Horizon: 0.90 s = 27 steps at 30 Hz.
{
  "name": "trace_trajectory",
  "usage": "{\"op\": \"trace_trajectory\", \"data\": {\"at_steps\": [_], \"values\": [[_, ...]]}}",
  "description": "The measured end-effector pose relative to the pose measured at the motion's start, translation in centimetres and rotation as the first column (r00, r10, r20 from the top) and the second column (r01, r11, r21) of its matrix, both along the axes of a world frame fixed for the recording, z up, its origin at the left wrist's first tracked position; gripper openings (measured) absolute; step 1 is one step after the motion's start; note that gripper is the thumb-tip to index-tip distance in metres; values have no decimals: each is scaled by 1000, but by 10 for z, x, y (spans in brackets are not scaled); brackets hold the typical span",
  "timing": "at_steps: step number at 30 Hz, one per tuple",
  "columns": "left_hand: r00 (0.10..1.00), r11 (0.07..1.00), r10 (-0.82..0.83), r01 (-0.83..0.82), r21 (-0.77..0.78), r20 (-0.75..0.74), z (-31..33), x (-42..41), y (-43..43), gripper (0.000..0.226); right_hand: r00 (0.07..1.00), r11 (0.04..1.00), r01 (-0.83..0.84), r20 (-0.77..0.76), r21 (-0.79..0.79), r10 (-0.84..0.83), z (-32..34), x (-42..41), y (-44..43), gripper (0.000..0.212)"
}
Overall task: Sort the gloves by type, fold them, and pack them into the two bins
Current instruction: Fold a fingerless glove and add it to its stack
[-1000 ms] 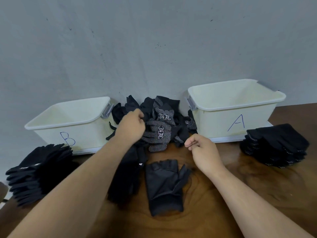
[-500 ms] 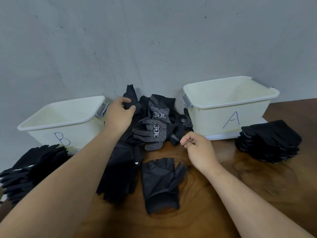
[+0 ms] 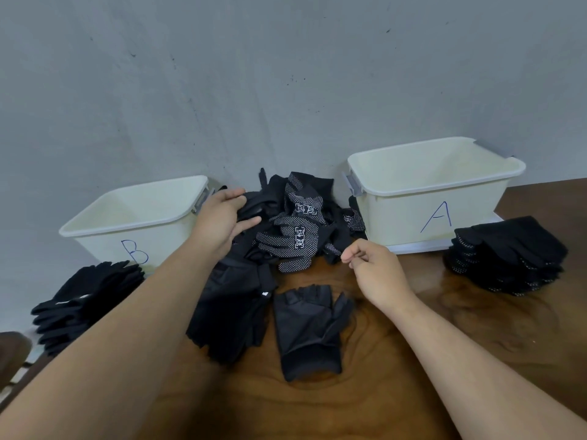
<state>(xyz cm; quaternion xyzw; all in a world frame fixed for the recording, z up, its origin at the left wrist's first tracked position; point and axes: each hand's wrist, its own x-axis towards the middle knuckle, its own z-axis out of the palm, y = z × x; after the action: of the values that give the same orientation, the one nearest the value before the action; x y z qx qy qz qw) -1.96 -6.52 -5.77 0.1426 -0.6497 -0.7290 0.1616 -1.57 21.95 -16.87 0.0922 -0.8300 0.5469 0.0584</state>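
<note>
Gloves (image 3: 298,230) lie heaped between bin B (image 3: 127,224), just beside the left grip (image 3: 222,220), and bin A (image 3: 397,217), beyond the right grip (image 3: 374,268). The left grip rests on the heap's edge, fingers nearly straight, thumb spread, touching a plain black glove (image 3: 254,206). The right grip hovers just before the heap, fingers curled, thumb against forefinger, holding nothing. Below it a fingerless glove (image 3: 309,328) lies flat on the surface (image 3: 444,360).

On the desk (image 3: 476,360), along its back edge against the wall (image 3: 286,90), bin B (image 3: 104,246) stands left and bin A (image 3: 409,217) right, with the loose glove pile (image 3: 298,230) between them. The left stack (image 3: 85,296) lies before bin B by the left edge. The right stack (image 3: 508,252) lies just right of bin A, slightly forward. Before the pile, mid-desk, a small heap (image 3: 232,312) lies just left of a single glove (image 3: 308,331).
</note>
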Motion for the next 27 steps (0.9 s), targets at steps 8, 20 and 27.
{"op": "trace_trajectory", "data": {"at_steps": [8, 20, 27], "values": [[984, 984, -178, 178, -16, 14, -2, -2, 27, 41, 1000, 1000, -3, -5, 8, 3, -2, -2, 0, 34], [995, 568, -59, 100, -817, 82, -23, 17, 46, 40, 1000, 1000, -12, -1, 5, 12, -4, -3, 0, 35], [928, 277, -266, 332, -902, 260, -34, 31, 58, 47, 1000, 1000, -19, -7, 3, 19, -4, -2, 1, 39]]}}
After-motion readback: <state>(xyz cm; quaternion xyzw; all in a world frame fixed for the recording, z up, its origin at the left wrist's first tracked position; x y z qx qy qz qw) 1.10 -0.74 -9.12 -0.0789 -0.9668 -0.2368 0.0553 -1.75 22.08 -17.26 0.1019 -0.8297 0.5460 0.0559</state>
